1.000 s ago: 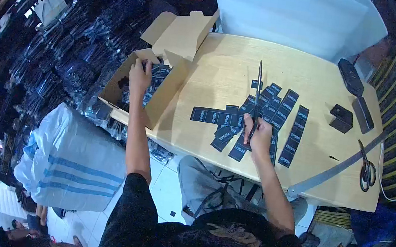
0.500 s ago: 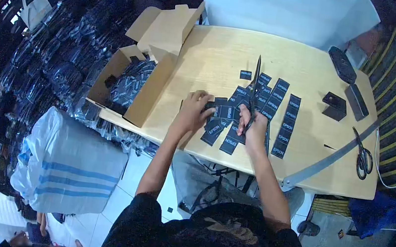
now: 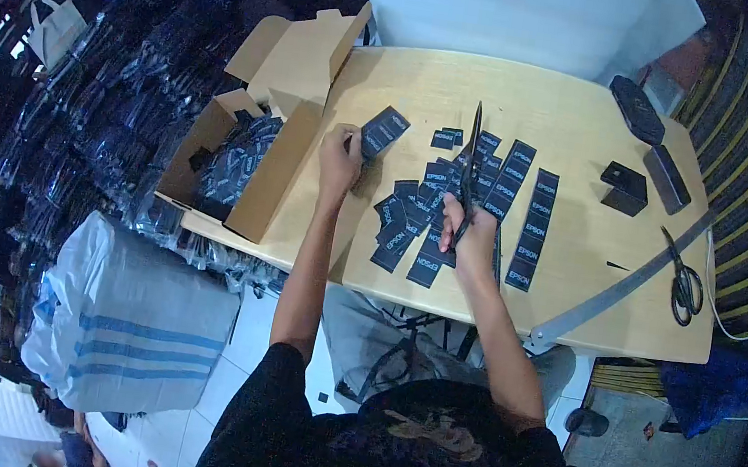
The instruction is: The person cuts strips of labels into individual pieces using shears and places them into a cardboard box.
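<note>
My left hand [image 3: 340, 155] is stretched out ahead of me over the wooden table [image 3: 432, 81], arm nearly straight, wrist turned so the fingers curl shut around a small stack of black labels [image 3: 383, 131]. The stack sticks up and to the right from my grip, lifted clear of the tabletop, just beside the open flap of the cardboard box [image 3: 256, 157] that hangs over the table's left edge. More dark labels fill that box.

My right hand [image 3: 468, 236] rests lower on the table, elbow bent, fingers closed through the handles of a pair of scissors [image 3: 469, 175]. The blades point straight away from me and look closed together, lying over the spread of loose labels [image 3: 453, 206] fanned across the middle of the table. Several of those bear white lettering.

Far to the right, well apart from both hands, a second pair of scissors [image 3: 684, 284] lies near a long metal ruler [image 3: 622, 290].
</note>
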A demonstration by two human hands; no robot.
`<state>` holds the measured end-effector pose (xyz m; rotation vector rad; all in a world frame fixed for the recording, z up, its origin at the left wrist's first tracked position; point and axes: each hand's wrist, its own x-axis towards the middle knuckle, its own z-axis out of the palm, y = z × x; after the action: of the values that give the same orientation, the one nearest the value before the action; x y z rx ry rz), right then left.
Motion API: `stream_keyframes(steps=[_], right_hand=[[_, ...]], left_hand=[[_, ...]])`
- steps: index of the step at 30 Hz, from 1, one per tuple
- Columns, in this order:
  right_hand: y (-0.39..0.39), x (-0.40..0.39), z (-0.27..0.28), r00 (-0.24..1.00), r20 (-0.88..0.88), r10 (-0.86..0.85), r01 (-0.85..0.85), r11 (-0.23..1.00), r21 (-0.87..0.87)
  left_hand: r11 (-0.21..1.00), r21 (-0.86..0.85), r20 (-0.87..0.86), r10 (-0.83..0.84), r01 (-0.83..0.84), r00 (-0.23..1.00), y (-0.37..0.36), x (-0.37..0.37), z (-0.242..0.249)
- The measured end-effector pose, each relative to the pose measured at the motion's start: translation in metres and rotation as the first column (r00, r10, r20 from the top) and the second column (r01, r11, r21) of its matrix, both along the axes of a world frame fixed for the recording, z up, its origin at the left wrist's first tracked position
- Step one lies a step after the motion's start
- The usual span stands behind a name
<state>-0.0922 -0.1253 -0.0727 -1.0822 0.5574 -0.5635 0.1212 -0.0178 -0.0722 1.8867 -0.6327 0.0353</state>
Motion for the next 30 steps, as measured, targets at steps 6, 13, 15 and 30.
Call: stream_keyframes(steps=[6, 13, 15, 30], right_hand=[[0.001, -0.001, 0.004, 1.0, 0.024, -0.018, 0.017, 0.998, 0.056], [0.001, -0.001, 0.004, 1.0, 0.022, -0.018, 0.017, 0.998, 0.058], [0.001, -0.001, 0.003, 1.0, 0.005, -0.014, 0.014, 0.999, 0.043], [0.006, 0.017, -0.004, 0.944, -0.326, -0.046, -0.168, 0.784, -0.597]], left_hand=[[0.887, 0.453, 0.454, -0.315, 0.089, 0.834, 0.002, -0.047, 0.01], [0.72, 0.532, 0.386, -0.675, 0.446, 0.629, 0.023, -0.079, 0.001], [0.765, 0.488, 0.392, -0.622, 0.419, 0.678, 0.024, -0.082, 0.0], [0.726, 0.521, 0.272, -0.639, 0.449, 0.719, 0.046, -0.112, 0.008]])
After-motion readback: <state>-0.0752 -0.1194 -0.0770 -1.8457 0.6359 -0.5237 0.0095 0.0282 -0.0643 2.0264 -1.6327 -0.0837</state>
